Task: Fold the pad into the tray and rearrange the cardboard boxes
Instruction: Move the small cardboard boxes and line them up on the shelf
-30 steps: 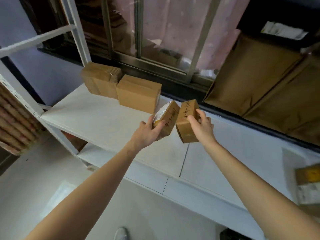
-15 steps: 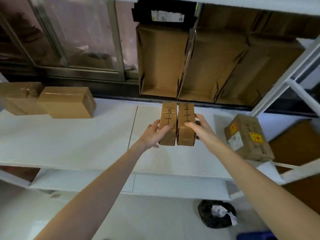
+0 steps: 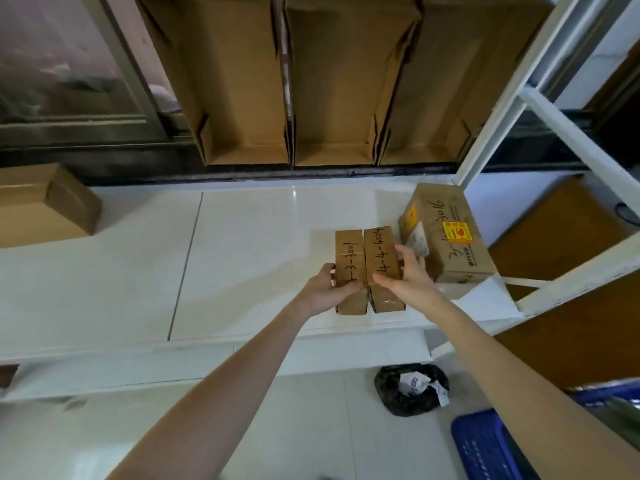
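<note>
Two small cardboard boxes with handwritten numbers sit side by side on the white shelf [image 3: 242,258], pressed together. My left hand [image 3: 323,289] grips the left small box [image 3: 349,254], thumb across its top. My right hand [image 3: 408,280] grips the right small box [image 3: 379,251], fingers curled over its right side. Just to the right lies a larger box with yellow stickers [image 3: 446,237], nearly touching my right hand. No pad or tray is identifiable.
A plain cardboard box [image 3: 45,206] lies at the shelf's left end. Three open cardboard bins [image 3: 332,81] stand against the back. A white shelf post [image 3: 502,109] rises at right. On the floor below are a black bag [image 3: 412,389] and a blue crate [image 3: 485,445].
Both hands carried the two small boxes rightward along the shelf, brought them together, and set them beside the stickered box. The view swung right, away from the two boxes at left.
</note>
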Tool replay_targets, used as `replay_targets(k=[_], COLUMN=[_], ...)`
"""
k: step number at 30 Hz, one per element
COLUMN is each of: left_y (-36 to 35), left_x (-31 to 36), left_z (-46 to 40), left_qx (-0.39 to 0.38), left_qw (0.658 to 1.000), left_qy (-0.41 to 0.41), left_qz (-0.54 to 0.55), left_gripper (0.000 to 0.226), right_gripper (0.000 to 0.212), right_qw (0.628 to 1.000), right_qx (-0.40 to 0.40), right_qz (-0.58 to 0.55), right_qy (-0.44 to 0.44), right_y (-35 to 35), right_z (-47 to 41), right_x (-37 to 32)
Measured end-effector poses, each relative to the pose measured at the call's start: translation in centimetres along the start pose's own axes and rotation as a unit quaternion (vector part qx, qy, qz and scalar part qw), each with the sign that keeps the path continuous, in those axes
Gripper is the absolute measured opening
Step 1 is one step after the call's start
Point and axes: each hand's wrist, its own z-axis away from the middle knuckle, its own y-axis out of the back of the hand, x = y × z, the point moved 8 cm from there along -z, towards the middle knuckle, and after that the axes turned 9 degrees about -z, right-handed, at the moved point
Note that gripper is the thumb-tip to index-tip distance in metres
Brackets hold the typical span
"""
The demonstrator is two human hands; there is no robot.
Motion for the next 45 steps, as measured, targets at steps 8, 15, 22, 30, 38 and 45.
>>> replay_targets(k=[8,15,22,30,38,45], left_y=[-4.2,-5.3,-2.3,6.8,18.5,31.1], left_x=[1.7,3.1,3.4,4.9,2.4,-4.3], left_z=[-1.3,-2.4,-1.0,3.2,10.6,18.5], left_qx=[-0.016,-0.016,0.034,0.149,0.274,0.385], left_qw=[0.999,0.995,0.989,0.966,0.933,0.901], left_qy=[-0.013,-0.011,-0.011,-0.071,-0.034,-0.001], left_qz=[-0.041,-0.098,-0.141,-0.199,-0.23,-0.202], left_gripper=[0.056,0.064,0.084,0.082,0.082,0.082], right_gripper=[0.061,0.036,0.056,0.063,0.068,0.07], right_qw=[0.974,0.919,0.93,0.917,0.895,0.859], right_qx=[0.013,0.058,0.057,0.056,0.031,-0.026], right_qz=[0.224,0.377,0.347,0.359,0.365,0.361], right_qy=[0.035,0.099,0.106,0.166,0.253,0.363], right_y=[2.1,2.7,3.6,1.1,-7.0,-18.4], right_z=[-1.0,-0.6,-0.2,1.6,3.6,6.5], right_x=[3.1,1.3,-1.0,-8.9,-19.7,-30.3])
